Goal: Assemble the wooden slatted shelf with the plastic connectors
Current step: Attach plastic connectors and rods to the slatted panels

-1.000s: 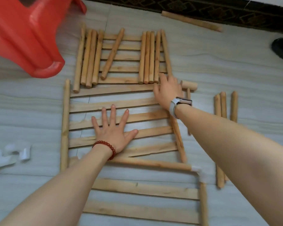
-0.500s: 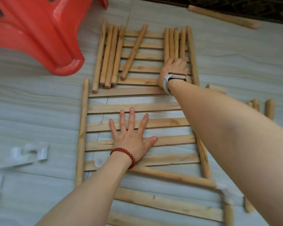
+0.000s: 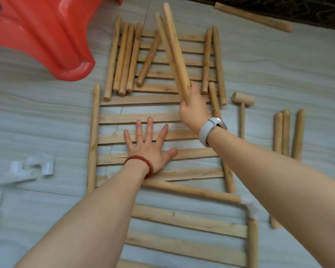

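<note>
A wooden slatted panel lies flat on the floor in the middle. My left hand, with a red bead bracelet, presses flat on its slats with fingers spread. My right hand, with a white watch, grips the lower ends of wooden dowels and holds them tilted up above a second slatted panel farther back. More dowels lie on that far panel. A white plastic connector joins two rods of a third panel near me.
A red plastic stool stands at the upper left. A small wooden mallet lies right of the panels, with three loose dowels beyond it. White plastic connectors lie on the floor at left. One long dowel rests near the dark rug.
My right hand has closed on dowels from the far panel and lifted them, tilted upward. The left hand stays pressed on the middle panel. The mallet has come into full view.
</note>
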Tool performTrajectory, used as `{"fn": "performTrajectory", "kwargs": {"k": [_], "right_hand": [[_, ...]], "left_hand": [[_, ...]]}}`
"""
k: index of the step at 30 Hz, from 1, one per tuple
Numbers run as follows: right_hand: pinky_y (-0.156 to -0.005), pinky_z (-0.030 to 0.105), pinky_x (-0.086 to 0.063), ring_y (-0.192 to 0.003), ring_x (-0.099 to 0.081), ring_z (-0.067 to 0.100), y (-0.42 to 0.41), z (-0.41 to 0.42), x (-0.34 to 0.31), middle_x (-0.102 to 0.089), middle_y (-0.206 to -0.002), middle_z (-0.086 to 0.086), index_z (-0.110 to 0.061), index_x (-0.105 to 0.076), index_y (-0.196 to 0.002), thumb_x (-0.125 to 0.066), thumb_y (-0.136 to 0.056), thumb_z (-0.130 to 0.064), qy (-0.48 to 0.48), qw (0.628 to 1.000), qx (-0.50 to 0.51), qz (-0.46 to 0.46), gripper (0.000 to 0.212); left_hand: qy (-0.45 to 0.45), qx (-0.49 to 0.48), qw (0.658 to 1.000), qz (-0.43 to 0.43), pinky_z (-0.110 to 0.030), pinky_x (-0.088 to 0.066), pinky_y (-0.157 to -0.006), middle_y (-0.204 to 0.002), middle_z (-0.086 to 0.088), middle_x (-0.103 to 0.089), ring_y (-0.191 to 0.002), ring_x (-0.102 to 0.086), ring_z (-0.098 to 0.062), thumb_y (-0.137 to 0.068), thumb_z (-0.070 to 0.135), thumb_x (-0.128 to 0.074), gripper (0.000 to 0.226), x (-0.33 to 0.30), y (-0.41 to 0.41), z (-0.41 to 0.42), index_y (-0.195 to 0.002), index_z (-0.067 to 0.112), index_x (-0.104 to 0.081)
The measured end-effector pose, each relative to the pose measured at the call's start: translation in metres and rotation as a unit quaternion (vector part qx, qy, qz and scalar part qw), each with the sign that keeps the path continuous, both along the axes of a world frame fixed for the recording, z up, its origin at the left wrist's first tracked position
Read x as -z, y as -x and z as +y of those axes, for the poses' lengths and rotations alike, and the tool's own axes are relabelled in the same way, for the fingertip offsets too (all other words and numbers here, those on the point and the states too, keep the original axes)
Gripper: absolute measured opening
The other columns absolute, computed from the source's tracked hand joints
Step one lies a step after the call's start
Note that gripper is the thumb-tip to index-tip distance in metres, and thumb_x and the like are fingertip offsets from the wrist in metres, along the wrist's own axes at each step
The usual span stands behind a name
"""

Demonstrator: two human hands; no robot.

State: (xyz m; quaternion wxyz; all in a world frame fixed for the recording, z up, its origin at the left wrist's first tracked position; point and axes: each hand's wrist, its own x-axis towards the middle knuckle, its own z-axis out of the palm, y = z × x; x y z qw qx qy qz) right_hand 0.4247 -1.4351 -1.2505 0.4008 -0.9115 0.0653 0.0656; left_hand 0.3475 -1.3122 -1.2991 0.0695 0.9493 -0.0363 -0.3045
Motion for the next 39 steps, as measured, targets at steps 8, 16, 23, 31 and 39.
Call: {"fn": "performTrajectory", "kwargs": {"k": [8, 16, 23, 31, 39], "right_hand": [[-0.083, 0.043, -0.049, -0.091, -0.058, 0.032, 0.144, -0.037, 0.016, -0.055, -0.096, 0.004, -0.010, -0.040, -0.132, -0.047, -0.094, -0.011, -0.076, 0.994, 0.016, 0.078, 0.039], [-0.079, 0.036, -0.049, -0.081, -0.055, 0.016, 0.233, -0.028, -0.045, -0.056, -0.091, -0.002, -0.012, -0.048, -0.123, -0.048, -0.092, -0.013, -0.143, 0.985, -0.056, 0.079, 0.031], [-0.072, 0.028, -0.044, -0.080, -0.056, 0.013, 0.295, -0.024, -0.113, -0.060, -0.091, -0.006, -0.016, -0.056, -0.112, -0.054, -0.092, -0.030, -0.057, 0.990, -0.104, 0.080, 0.025], [-0.073, 0.023, -0.046, -0.083, -0.057, 0.008, 0.337, -0.007, -0.143, -0.061, -0.091, -0.007, -0.015, -0.060, -0.100, -0.056, -0.089, -0.025, -0.048, 0.984, -0.149, 0.090, 0.015], [-0.065, 0.030, -0.049, -0.065, -0.056, 0.011, 0.316, -0.039, -0.127, -0.058, -0.077, -0.003, -0.026, -0.051, -0.077, -0.056, -0.086, -0.011, -0.039, 0.997, -0.007, 0.065, 0.018]], "left_hand": [[0.108, -0.062, 0.989, -0.074, -0.048, 0.005, -0.116, -0.159, -0.004, -0.001, -0.145, 0.011, -0.023, -0.098, 0.039, -0.036, 0.055, -0.024, 0.003, 0.012, -0.149, 0.026, -0.022], [0.584, -0.361, 0.710, 0.159, -0.042, -0.051, -0.084, -0.101, -0.006, -0.062, -0.096, -0.062, -0.027, -0.082, 0.048, -0.054, 0.045, -0.108, 0.086, -0.017, -0.112, 0.015, -0.052], [0.610, -0.372, 0.695, 0.084, -0.040, -0.050, -0.079, -0.067, -0.005, -0.056, -0.073, -0.057, -0.023, -0.089, 0.021, -0.061, 0.017, -0.169, 0.154, -0.003, -0.079, 0.009, -0.056], [0.462, -0.176, 0.869, 0.034, -0.026, -0.052, -0.071, -0.075, -0.002, -0.064, -0.071, -0.064, -0.013, -0.091, 0.047, -0.048, 0.031, -0.207, 0.222, 0.011, -0.086, 0.017, -0.055], [0.477, -0.195, 0.856, -0.043, -0.025, -0.046, -0.077, -0.085, 0.012, -0.052, -0.083, -0.053, -0.009, -0.095, 0.040, -0.043, 0.022, -0.194, 0.208, 0.014, -0.108, 0.022, -0.046]]}}
